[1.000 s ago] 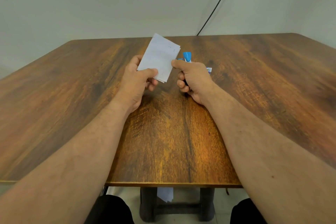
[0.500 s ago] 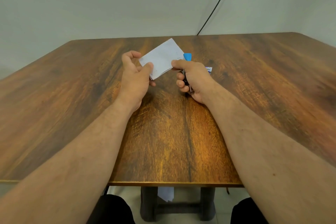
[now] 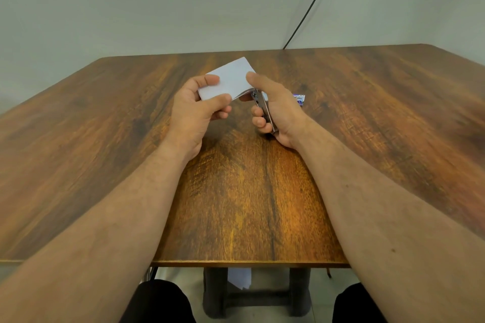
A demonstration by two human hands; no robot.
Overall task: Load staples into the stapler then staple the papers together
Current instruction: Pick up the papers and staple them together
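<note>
My left hand (image 3: pixel 195 110) pinches a small stack of white papers (image 3: pixel 231 78) between thumb and fingers, held above the table's middle. My right hand (image 3: pixel 275 110) is wrapped around a small stapler (image 3: pixel 263 110), whose metal underside faces me. The papers' right corner sits in the stapler's mouth under my right thumb. The stapler's blue top is hidden behind my hand.
A small staple box (image 3: pixel 299 99) lies on the wooden table (image 3: pixel 262 204) just right of my right hand. A black cable (image 3: pixel 309 8) runs up the wall behind. A sheet of white paper (image 3: pixel 240 278) lies on the floor under the table.
The papers have turned from upright to nearly flat, and their right corner has gone into the stapler. My right hand has tilted, hiding the stapler's blue top.
</note>
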